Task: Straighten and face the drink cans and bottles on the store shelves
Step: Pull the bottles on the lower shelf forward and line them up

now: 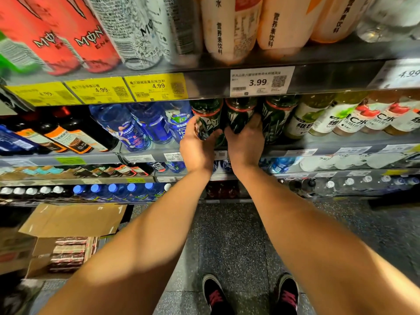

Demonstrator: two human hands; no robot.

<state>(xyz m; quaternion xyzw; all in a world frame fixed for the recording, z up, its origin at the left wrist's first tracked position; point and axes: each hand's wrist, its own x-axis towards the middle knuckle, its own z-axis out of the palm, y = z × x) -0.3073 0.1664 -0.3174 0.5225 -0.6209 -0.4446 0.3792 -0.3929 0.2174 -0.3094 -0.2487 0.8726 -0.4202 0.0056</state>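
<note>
While both hands (pixel 221 142) wrap two dark bottles (pixel 238 114) at the middle shelf's (pixel 141 156) front edge, the full, stiff, smooth plastic probably wants a firm mid-body hold for turning.

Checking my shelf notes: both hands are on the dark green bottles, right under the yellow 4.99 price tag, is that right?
Not quite. The head view shows the left hand and right hand on the dark green bottles, but the tag directly above them is the white 3.99 price tag. The yellow 4.99 tags sit further left.
</note>
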